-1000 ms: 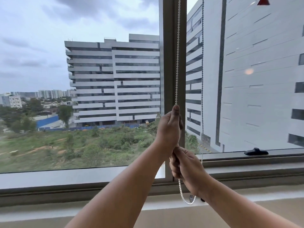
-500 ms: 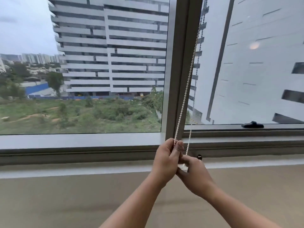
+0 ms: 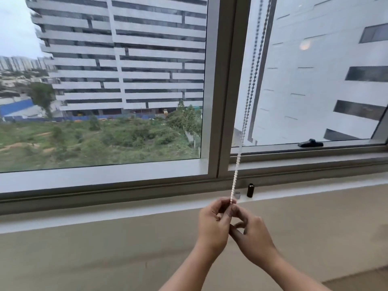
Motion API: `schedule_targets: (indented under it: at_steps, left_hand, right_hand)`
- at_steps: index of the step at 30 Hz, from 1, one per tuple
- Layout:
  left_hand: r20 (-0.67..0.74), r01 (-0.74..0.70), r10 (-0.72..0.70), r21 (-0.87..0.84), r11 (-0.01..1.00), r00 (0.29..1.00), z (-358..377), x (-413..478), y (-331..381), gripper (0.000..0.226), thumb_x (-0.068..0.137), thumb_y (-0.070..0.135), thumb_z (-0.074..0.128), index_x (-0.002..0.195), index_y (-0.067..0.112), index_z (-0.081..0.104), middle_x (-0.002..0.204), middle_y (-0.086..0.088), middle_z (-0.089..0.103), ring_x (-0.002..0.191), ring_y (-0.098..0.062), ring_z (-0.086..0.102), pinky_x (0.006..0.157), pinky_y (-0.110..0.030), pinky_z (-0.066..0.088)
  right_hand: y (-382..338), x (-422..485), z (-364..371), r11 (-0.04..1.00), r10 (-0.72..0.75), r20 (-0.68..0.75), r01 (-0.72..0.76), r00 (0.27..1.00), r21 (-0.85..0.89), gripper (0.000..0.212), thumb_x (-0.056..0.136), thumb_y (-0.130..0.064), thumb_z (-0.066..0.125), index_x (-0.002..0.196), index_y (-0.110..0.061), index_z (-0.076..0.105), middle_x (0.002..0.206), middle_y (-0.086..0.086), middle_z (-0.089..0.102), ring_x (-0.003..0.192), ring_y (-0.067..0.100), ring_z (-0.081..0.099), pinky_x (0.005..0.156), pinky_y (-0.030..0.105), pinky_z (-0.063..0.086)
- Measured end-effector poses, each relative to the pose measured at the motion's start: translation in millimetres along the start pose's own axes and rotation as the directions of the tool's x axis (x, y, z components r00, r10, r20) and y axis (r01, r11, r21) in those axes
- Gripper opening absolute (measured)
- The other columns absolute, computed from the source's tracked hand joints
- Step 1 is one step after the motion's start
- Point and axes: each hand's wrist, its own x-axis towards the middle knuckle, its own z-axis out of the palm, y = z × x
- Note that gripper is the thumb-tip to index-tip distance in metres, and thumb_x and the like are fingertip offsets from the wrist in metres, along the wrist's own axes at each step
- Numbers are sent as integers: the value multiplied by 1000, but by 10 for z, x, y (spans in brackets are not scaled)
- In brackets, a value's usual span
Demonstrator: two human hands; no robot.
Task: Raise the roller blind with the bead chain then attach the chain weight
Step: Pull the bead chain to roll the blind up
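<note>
A white bead chain [image 3: 241,141] slants down from the top right, in front of the window's upright frame [image 3: 225,85], to my hands. My left hand [image 3: 214,222] pinches the chain's lower end between thumb and fingers. My right hand [image 3: 251,231] is right beside it, fingertips closed at the same spot; what it holds is hidden. On the white sill [image 3: 109,215] stand a small black cylinder [image 3: 250,190] and a small grey piece [image 3: 237,194], just behind my hands. The roller blind itself is out of view.
Two glass panes show buildings and greenery outside. A black window handle [image 3: 310,143] lies on the right pane's lower frame. Below the sill is a plain beige wall [image 3: 105,255].
Both hands have come down from in front of the frame to below sill level, drawing the chain down and taut. The view has tilted downward.
</note>
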Motion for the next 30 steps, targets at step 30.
schedule_targets:
  at_steps: [30]
  left_hand:
    - [-232,-9,12,12,1000,973,28,183,-145,25,84,0,75,74,15,57,63,-10,69,61,-18,68,63,-32,57]
  right_hand:
    - [260,228,106,515,288,100,-242,952,822,28,62,-11,85,82,-4,67,85,19,69,85,26,68,81,31,56]
